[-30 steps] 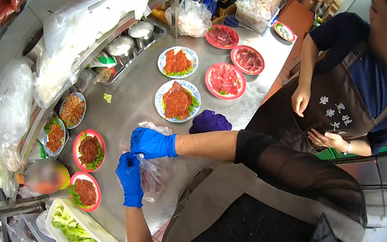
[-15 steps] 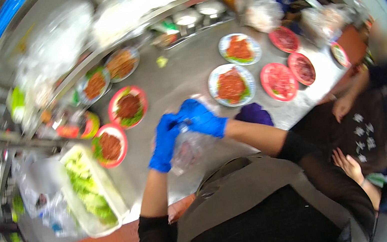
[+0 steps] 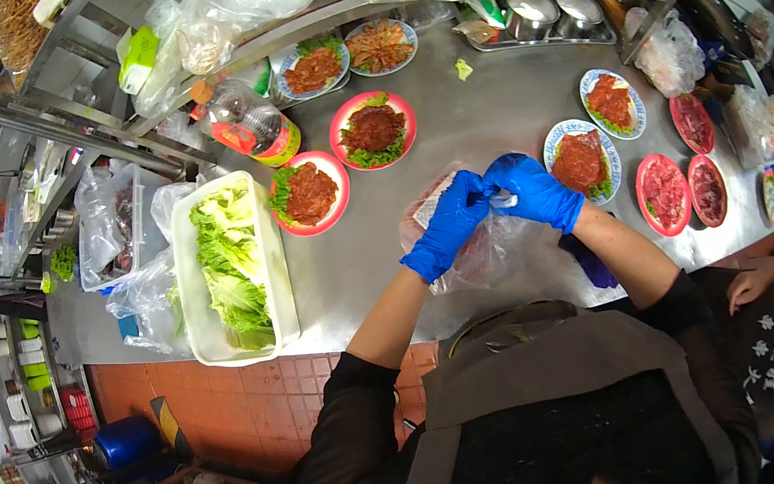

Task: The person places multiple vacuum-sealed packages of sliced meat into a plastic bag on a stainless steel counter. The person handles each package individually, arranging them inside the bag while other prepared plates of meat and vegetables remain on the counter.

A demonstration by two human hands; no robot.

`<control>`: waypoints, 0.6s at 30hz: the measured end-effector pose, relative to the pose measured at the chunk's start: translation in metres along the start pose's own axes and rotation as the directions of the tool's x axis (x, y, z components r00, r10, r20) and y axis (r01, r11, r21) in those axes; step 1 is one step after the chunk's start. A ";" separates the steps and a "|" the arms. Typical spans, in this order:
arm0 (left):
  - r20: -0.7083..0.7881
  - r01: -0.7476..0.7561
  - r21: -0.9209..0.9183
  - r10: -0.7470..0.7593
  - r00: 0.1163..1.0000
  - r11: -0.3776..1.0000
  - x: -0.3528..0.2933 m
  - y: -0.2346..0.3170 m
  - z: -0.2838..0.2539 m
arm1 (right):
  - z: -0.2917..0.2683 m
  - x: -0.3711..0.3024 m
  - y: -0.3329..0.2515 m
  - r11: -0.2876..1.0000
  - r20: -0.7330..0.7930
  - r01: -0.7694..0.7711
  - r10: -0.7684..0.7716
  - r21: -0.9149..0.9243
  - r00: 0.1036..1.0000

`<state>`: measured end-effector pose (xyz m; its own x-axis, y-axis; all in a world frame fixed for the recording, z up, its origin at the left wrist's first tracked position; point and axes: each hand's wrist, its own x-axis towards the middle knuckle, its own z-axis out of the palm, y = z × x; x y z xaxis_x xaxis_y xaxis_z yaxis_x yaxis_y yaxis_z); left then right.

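A clear plastic bag [image 3: 486,259] with something pinkish inside, perhaps meat, rests on the steel table near its front edge. My left hand [image 3: 447,227], in a blue glove, is closed on the gathered top of the bag. From the other side my right hand [image 3: 538,194], also blue-gloved, pinches the same gathered plastic, its fingertips meeting the left ones. The gloves partly hide the bag's opening. Just right of the hands stands a blue-patterned plate [image 3: 551,148] of red marinated meat on lettuce. A dark purple cloth-like thing [image 3: 588,261] lies beneath my right forearm.
Left of me are a white tub [image 3: 287,298] of lettuce, red-rimmed plates [image 3: 346,191] of meat and a large bottle [image 3: 252,126]. More meat plates [image 3: 663,195] stand at right, near another person's hand [image 3: 746,286]. A steel shelf [image 3: 331,16] spans the back.
The view has swung left, so the table's things sit farther right in the picture and more floor shows. Both hands stay closed on the top of the bag.
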<state>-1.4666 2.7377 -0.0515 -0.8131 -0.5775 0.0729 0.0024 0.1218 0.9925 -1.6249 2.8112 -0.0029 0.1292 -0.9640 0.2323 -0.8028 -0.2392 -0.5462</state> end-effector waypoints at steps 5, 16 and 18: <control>0.040 -0.024 -0.017 0.025 0.999 1.000 0.000 0.009 -0.006 | 0.013 -0.007 0.004 0.932 -0.009 -0.191 0.204 0.309 0.979; 0.008 -0.064 0.111 0.063 0.998 0.992 0.000 0.001 -0.004 | 0.017 -0.012 0.009 0.940 -0.129 -0.051 0.100 0.338 0.987; 0.006 -0.050 0.150 0.050 0.999 0.987 0.000 -0.001 -0.003 | 0.010 -0.008 0.007 0.988 -0.062 -0.038 0.048 0.152 0.997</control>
<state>-1.4648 2.7351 -0.0525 -0.8152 -0.5662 0.1221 -0.0437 0.2703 0.9618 -1.6257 2.8166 -0.0164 0.0547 -0.9653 0.2552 -0.7095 -0.2174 -0.6703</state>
